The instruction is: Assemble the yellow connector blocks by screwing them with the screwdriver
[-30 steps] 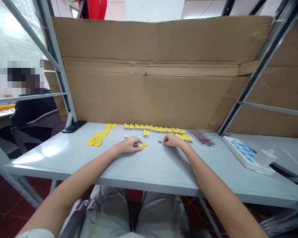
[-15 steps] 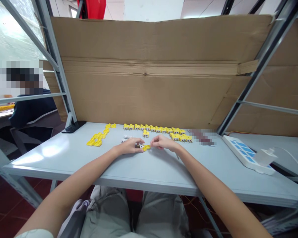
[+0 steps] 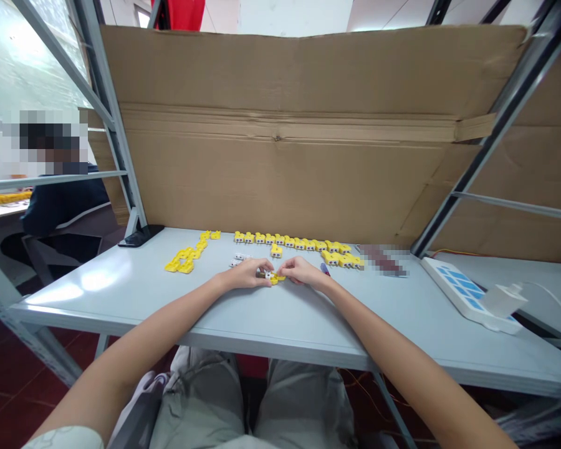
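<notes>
And here we had it: a huge corrugated cardboard sheet (image 3: 280, 131) stood upright behind the work, inside a grey metal shelving frame (image 3: 509, 106). In front of it ran a pale grey table (image 3: 121, 299), and away to the left, beyond the frame, a seated co-worker (image 3: 60, 212) in a dark top was at a separate bench. On the right of the table lay a white power strip (image 3: 462, 293) with blue panels and a white plug (image 3: 507, 299) beside it, and a pixelated flat object (image 3: 383, 260) sat just short of that.

Across the back of the table stretched a row of yellow connectors (image 3: 294, 242), with a yellow connector chain (image 3: 184, 262) angling away on the left and a few small white parts (image 3: 240, 259) just behind the hands.

Now the centre of the action! The left hand (image 3: 247, 273) and right hand (image 3: 303, 271) had closed in together, fingertips pressed almost against each other, pinching a small yellow connector (image 3: 275, 279) low over the tabletop, at the middle of the table and in front of the row. A small white-and-brown piece (image 3: 263, 274) sat against it, right at the left hand's fingers.
</notes>
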